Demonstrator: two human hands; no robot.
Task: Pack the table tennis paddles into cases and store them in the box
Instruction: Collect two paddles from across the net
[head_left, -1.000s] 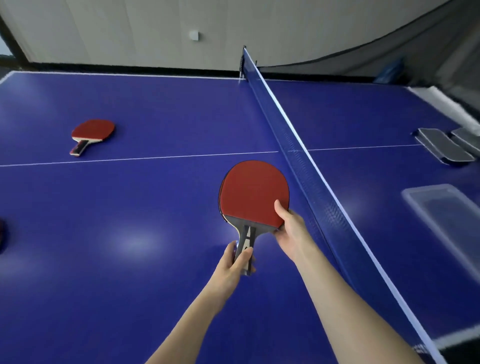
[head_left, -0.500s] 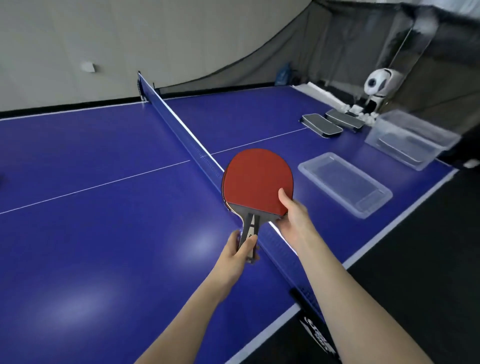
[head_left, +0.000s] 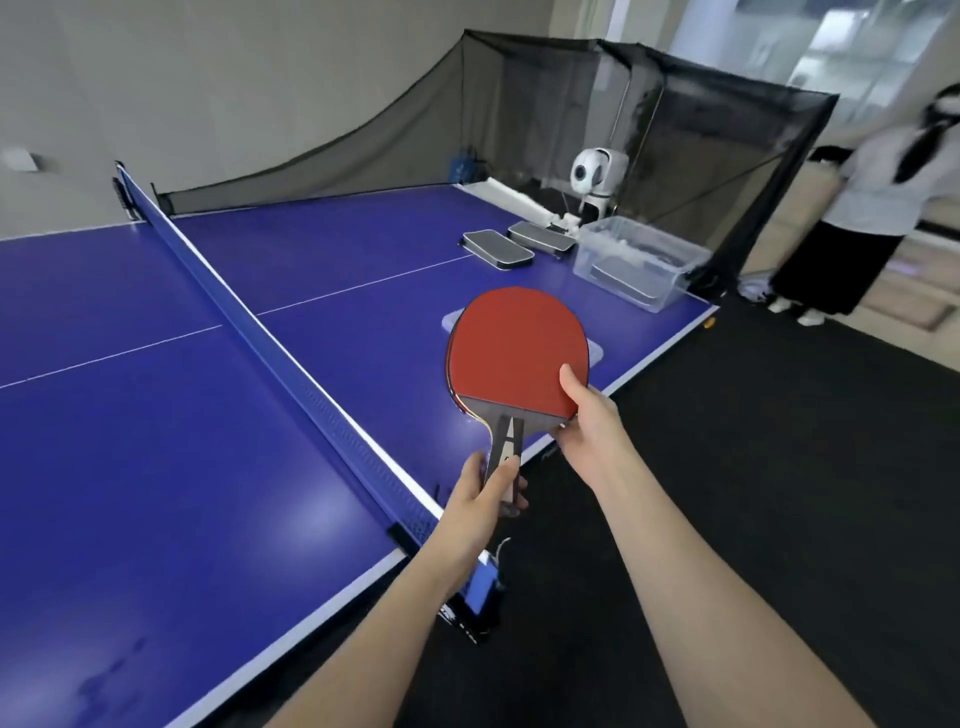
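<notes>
The blue table (head_left: 156, 441) fills the left and centre of the frame, its near edge slanting to the right, with bare dark floor at lower right: ample room. The clear box (head_left: 636, 265) and two grey cases (head_left: 498, 249) lie upper right of centre, near the far corner. The red paddle (head_left: 517, 353) hangs mid-frame over that edge; the left hand (head_left: 485, 499) pinches only the handle's end and the right hand (head_left: 589, 415) grips the blade rim, so a slip probably drops it to the floor.
</notes>
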